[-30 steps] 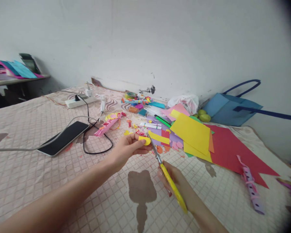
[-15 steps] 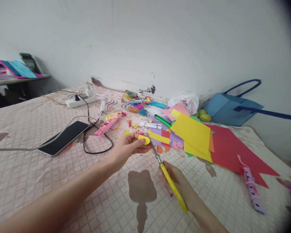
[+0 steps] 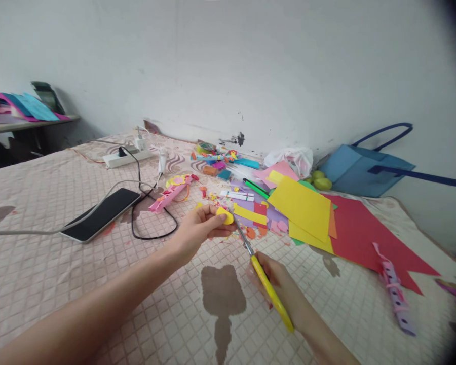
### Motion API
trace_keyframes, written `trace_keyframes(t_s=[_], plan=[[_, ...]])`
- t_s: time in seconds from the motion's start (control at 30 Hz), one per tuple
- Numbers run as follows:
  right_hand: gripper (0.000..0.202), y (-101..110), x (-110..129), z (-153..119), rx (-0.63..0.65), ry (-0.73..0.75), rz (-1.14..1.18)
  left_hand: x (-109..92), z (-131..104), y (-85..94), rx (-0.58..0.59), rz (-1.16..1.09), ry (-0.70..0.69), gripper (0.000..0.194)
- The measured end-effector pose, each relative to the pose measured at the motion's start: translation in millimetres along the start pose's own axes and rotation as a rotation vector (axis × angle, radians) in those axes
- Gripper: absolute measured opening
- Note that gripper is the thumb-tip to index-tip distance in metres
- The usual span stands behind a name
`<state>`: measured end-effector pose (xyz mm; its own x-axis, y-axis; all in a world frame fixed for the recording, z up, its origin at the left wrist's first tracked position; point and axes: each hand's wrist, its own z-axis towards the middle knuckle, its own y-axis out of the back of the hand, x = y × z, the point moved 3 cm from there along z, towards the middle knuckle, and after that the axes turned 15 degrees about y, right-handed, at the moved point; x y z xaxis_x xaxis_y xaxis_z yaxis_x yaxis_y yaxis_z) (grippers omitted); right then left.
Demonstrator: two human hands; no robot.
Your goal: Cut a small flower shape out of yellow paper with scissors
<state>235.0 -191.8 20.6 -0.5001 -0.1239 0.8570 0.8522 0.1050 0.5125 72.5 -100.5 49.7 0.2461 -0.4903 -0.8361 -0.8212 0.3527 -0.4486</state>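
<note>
Between the thumb and fingers of my left hand (image 3: 199,225) is a small yellow piece of paper (image 3: 225,216) with a rounded edge. My right hand (image 3: 275,279) grips a pair of scissors (image 3: 264,276) with yellow handles. The blades point away from me, and their tips touch or nearly touch the right edge of the yellow piece. Part of the scissors' grip is hidden behind my fingers. Just beyond the hands lie a yellow paper strip (image 3: 250,213), a purple sheet (image 3: 279,219) and small orange and pink scraps (image 3: 251,233).
Yellow sheets (image 3: 304,208) overlap a large red sheet (image 3: 368,243) on the right. A blue bag (image 3: 365,170) stands against the wall. To the left are a phone (image 3: 101,215), cables and a power strip (image 3: 127,158). A purple paper roll (image 3: 397,294) lies at far right.
The yellow piece has turned slightly in my left fingers and shows more of its round face. The scissors stay at its edge, with little movement of either arm.
</note>
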Motion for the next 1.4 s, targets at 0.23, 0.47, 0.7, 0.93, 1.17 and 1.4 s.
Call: trace_keyframes(t_s=[0.23, 0.47, 0.7, 0.93, 1.17, 1.4], plan=[[0.026, 1.0, 3.7, 0.7, -0.004, -0.004, 0.003, 2.8, 0.5, 0.2, 0.01, -0.011, 0.028, 0.017], [0.029, 1.0, 3.8, 0.8, -0.009, -0.016, -0.006, 4.8, 2.2, 1.6, -0.002, -0.048, 0.037, 0.014], [0.03, -0.7, 0.5, 1.0, -0.004, -0.039, 0.005, 1.8, 0.6, 0.6, -0.02, -0.061, 0.015, 0.015], [0.028, 0.1, -1.9, 0.3, 0.006, -0.02, -0.029, -1.3, -0.6, 1.0, -0.029, -0.039, -0.001, 0.018], [0.027, 0.1, -0.7, 0.0, 0.011, -0.014, -0.019, -2.2, -0.7, 2.3, -0.029, -0.02, -0.007, 0.019], [0.028, -0.2, 1.2, -0.5, 0.011, -0.023, -0.004, -2.3, 1.5, 5.5, -0.037, 0.001, -0.015, 0.021]])
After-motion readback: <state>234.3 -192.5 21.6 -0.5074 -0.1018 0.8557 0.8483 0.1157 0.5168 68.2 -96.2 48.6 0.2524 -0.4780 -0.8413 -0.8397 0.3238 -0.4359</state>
